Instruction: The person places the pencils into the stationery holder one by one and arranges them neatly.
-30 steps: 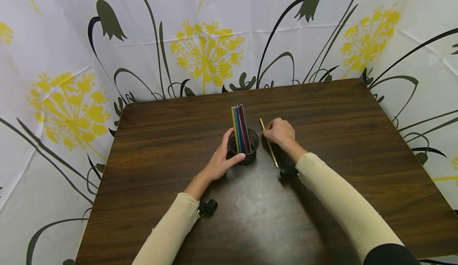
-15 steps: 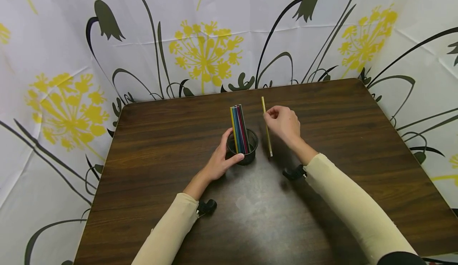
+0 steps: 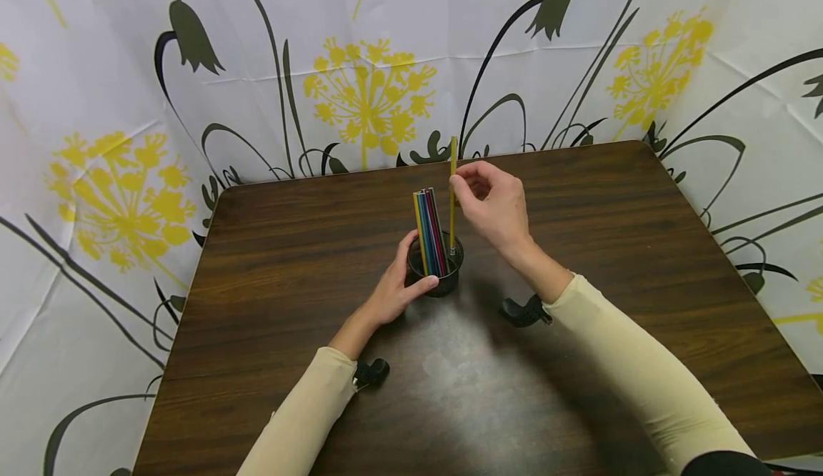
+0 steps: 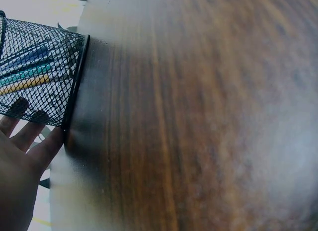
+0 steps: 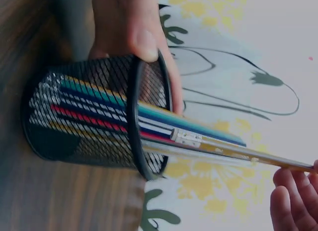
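Observation:
A black mesh pencil cup [image 3: 450, 281] stands on the table, with several coloured pencils [image 3: 428, 233] leaning together inside it. My left hand [image 3: 391, 291] is curled round the cup's left side, its thumb at the near rim; the left wrist view shows fingers [image 4: 45, 147] against the mesh near the base. My right hand [image 3: 498, 201] pinches a yellow pencil [image 3: 453, 208] near its upper end and holds it almost upright over the cup's right side. In the right wrist view the pencil's metal eraser end [image 5: 186, 137] is at the cup's opening, beside the other pencils.
The dark wood table [image 3: 296, 247] extends to both sides of the cup. Behind its far edge hangs a white cloth [image 3: 411, 26] with yellow and grey-green flowers. A black camera [image 3: 524, 311] sits at the right wrist, another camera [image 3: 373, 372] at the left.
My right hand has lifted the yellow pencil off the table, turned it upright and carried it left over the cup. My left hand has stayed on the cup.

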### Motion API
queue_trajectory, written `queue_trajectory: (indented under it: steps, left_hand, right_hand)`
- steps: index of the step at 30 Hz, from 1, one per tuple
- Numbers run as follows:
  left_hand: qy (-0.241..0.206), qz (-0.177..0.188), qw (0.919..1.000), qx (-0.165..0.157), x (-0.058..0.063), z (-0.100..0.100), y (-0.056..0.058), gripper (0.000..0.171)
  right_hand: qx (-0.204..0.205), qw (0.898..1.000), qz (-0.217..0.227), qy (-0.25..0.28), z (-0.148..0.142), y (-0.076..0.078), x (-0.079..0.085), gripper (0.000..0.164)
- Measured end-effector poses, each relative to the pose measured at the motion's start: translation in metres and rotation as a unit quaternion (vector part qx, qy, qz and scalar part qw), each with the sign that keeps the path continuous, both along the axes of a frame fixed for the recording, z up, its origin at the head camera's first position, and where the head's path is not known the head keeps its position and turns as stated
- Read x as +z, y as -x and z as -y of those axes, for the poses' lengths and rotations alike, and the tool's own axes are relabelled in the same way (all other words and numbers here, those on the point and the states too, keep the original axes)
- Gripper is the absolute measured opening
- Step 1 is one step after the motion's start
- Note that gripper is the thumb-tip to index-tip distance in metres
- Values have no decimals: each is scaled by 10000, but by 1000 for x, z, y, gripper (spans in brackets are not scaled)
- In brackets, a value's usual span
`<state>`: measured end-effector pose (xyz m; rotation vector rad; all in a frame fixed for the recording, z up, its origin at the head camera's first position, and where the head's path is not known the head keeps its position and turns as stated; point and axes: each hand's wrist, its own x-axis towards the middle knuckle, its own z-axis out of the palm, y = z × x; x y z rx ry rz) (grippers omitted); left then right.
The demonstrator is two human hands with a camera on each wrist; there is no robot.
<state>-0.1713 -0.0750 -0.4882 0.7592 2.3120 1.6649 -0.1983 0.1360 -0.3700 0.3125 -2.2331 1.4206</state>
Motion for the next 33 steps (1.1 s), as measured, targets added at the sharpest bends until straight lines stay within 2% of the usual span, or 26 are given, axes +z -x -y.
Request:
queue_trajectory:
  steps: [5, 8, 20, 33]
  left_hand:
    - [-54, 106, 9999, -97, 23, -2, -8, 80]
    - [-52, 190, 9997, -128, 26, -2, -9, 80]
    - [-206, 272, 9990, -299, 24, -1, -8, 80]
    - [-261, 240, 9990, -286, 23, 0, -9, 79]
  right_hand:
    - [373, 9990, 170, -189, 7, -3, -10, 13]
    - [454, 9975, 318, -434, 10, -5, -18, 13]
    - [578, 9916, 591, -992, 16, -10, -41, 12]
    - [657, 9883, 460, -1298, 16, -11, -53, 13]
